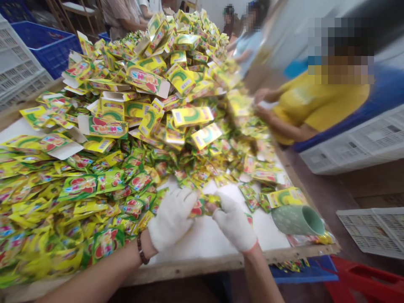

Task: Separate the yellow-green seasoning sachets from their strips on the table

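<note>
1. Landmark: a pale green flowered cup (298,219), lying on its side near the right edge of a white-topped table (208,242), mouth facing right.
2. Left of the cup, out over bare white tabletop: a small packet (198,207) in green, red and yellow, lying between two gloved hands. Blurred; cannot tell whether one packet or two overlapping.
3. Farther left of the cup: the left hand (173,219), back upward, fingers bent together and clasped on the packet's green-and-red end. Beaded bracelet (141,248) at the wrist.
4. Just left of the cup, so nearer to it: the right hand (235,221), thumb and fingers pinched on the yellow end.
5. Long axis of the packet: apparently sideways, from hand to hand, roughly in line with the cup; right end toward the cup, left end away.
6. Far left of the cup: a broad spread of loose packets (78,187).
7. Beyond the cup and to its left: a tall heap of printed cartons (148,80). Touching or just behind the cup: one yellow carton (285,197).
8. Beyond the cup, past the table edge: a person in yellow (328,101).
</note>
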`<state>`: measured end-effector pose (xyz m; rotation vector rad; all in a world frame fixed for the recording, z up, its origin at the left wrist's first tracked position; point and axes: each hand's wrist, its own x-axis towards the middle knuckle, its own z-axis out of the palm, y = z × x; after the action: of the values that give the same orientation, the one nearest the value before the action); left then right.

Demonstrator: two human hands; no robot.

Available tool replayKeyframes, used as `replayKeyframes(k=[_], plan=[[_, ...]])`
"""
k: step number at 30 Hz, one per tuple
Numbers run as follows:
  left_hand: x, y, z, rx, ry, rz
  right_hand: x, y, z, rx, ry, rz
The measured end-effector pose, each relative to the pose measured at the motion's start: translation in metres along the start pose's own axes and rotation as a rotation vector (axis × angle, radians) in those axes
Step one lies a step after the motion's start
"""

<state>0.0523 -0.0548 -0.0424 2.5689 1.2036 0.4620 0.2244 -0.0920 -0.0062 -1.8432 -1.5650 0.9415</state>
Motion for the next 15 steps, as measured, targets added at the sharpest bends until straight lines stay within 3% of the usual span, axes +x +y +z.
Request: replayKeyframes(k=[2,4,6,8,12,15], plan=[[0.001,-0.002,-0.001,0.066,0.029,0.063,-0.001,0.004,-0.008,0.043,-0.073,0.051],[0.001,-0.001,-0.001,0.102,0.067,0.119,-0.002,0.008,-0.01,-0.006,-0.028,0.074],[0.0,0.0,0.001,0.108,0.1,0.167,-0.001,0.01,-0.008,-0.062,0.012,0.035],[-0.002,0.001,0.002,0.104,0.117,0.19,0.0,0.011,-0.005,-0.05,-0.035,-0.002],[-0.002,0.002,0.004,0.084,0.076,0.206,0.006,0.01,-0.005,-0.001,-0.177,0.018],[0.0,0.003,0.003,0.077,0.059,0.198,0.009,0.011,-0.005,-0.02,-0.13,0.03]])
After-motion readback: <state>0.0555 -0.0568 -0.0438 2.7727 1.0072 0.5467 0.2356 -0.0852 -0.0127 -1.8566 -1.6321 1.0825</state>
